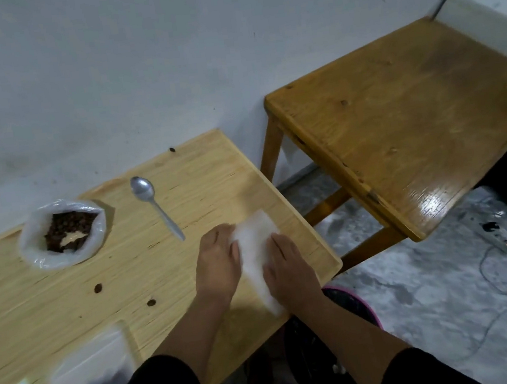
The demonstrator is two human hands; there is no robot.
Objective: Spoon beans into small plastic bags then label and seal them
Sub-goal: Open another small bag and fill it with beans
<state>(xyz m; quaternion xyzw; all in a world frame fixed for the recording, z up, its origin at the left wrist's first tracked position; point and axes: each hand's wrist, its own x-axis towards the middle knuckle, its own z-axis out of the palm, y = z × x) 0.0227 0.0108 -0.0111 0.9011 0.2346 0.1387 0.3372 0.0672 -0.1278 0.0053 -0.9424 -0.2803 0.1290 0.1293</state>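
Pressed flat on the pale wooden worktop [67, 306], near its right edge: a stack of small plastic bags [257, 249], thin, milky and limp, oblong in shape. Held down on either side by the left hand [218, 262] and the right hand [286, 266], fingers straight and relaxed on the film, clenched on nothing. Well to the left stood a crinkled clear sack with rolled-down rim [62, 233], dark beans [70, 230] inside, a pale scrap among them. Between sack and hands lay a dull metal spoon [155, 204], bowl up, untouched.

Judged likely to go wrong: slick film clinging layer to layer, so two bags lifted as one; stack sliding off the nearby edge under a sideways push. Already strayed onto the grained wood: a few loose beans [98, 288], round enough to roll.
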